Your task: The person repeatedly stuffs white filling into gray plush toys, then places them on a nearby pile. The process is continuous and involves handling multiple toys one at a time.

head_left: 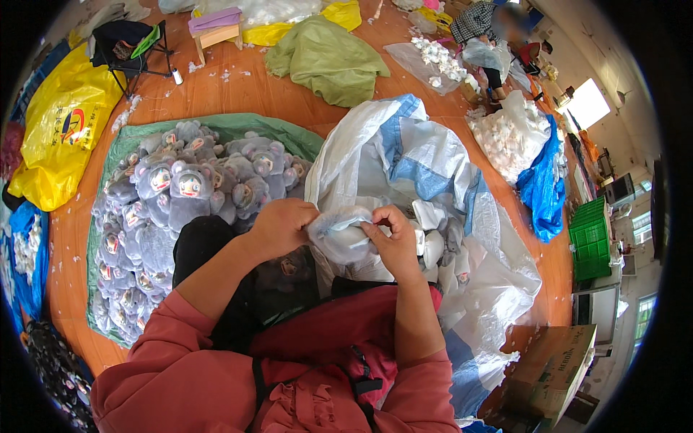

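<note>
A grey plush toy (339, 232) with a pale, white-lined part sits at the centre of the view, held above the person's lap between both hands. The left hand (283, 225) is closed in a fist around the toy's left end, fingers curled over the fur. The right hand (393, 242) pinches the toy's right edge, thumb and fingers pressed together on the pale fabric. Both forearms come up from the lower edge in pinkish-red sleeves (173, 368), and a dark strap crosses the red garment below. Directly behind the toy lies a large white and blue woven sack (404, 155), its mouth open towards the person, with more grey and white plush pieces (440, 242) lying inside it just beside the right hand. To the left of the hands, a heap of finished grey plush dolls (180, 191) with pale faces rests on a green sheet (245, 124) spread on the orange-brown floor (238, 86). Farther out on the left lie a yellow plastic bag (61, 137) and a blue bag (25, 260). At the top, well apart, are an olive-green cloth (328, 61), a small wooden stool (216, 32) and a black folding stool (130, 45). To the upper right another person (498, 43) sits among clear bags of white stuffing (509, 133). Green crates (590, 242) stand at the right, and a cardboard box (556, 368) sits at the lower right.
</note>
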A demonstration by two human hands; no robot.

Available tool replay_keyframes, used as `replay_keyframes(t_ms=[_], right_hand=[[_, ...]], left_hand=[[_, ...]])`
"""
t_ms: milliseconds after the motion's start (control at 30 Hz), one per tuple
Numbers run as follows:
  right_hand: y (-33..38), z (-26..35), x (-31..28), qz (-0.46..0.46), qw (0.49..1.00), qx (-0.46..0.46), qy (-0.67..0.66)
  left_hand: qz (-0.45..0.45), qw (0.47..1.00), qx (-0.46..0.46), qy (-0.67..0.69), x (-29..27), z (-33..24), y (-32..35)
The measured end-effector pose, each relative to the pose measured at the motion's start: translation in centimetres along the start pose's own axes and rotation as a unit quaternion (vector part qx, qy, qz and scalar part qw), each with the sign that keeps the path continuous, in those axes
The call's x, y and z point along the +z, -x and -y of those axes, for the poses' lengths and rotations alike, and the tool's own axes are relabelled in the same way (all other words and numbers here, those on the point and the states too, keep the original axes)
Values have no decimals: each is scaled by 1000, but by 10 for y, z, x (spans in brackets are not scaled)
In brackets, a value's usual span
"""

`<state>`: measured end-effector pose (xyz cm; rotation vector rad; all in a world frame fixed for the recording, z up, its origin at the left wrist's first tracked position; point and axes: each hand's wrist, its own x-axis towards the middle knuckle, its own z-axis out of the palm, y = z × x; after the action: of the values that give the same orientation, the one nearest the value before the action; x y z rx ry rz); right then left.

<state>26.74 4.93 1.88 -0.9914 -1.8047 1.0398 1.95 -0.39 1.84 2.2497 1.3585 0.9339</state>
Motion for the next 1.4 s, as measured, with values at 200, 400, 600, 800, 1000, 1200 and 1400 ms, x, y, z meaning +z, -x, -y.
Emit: replay_keyframes(t_ms=[200, 400, 600, 800, 1000, 1200, 1400], right_hand=[[6, 0, -10, 25, 998, 31, -51], [1, -3, -14, 10, 993, 52, -105], [0, 16, -16, 30, 943, 115, -310], [3, 1, -24, 47, 932, 61, -353], [-4, 14, -26, 151, 981, -97, -68], [2, 18, -12, 182, 980, -10, 76], [14, -7, -7, 152, 955, 72, -244]], left_hand=[[28, 986, -106, 123, -16, 7, 1], [57, 944, -196, 259, -21, -3, -5], [42, 902, -214, 371, -19, -1, -2], [21, 929, -133, 344, -14, 2, -3], [-21, 968, -118, 222, -17, 5, -2], [16, 902, -264, 341, -15, -3, -3], [66, 852, -303, 421, -2, -9, -4]])
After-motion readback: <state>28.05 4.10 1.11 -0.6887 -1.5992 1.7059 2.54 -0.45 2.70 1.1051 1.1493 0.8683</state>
